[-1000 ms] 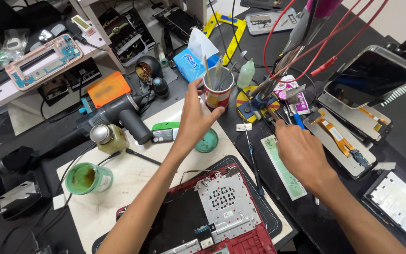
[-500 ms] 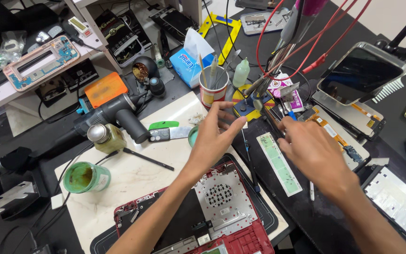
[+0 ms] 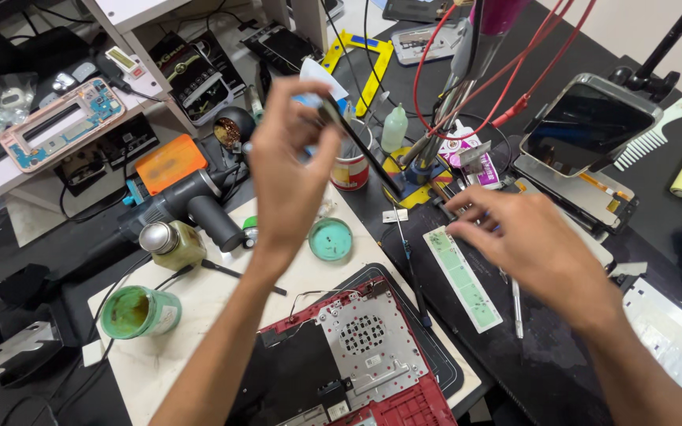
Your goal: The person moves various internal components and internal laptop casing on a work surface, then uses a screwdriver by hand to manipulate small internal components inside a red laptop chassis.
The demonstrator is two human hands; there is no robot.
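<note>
The left hand pinches a thin dark tool in a closed grip, raised above the bench, apparently a probe. At three o'clock, the right hand hovers loose-fingered over a green strip, holding nothing.

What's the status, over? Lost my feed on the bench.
Left hand raised, pinching a thin dark tool. Right hand empty, over the green strip. Tin can behind the tool.
</note>
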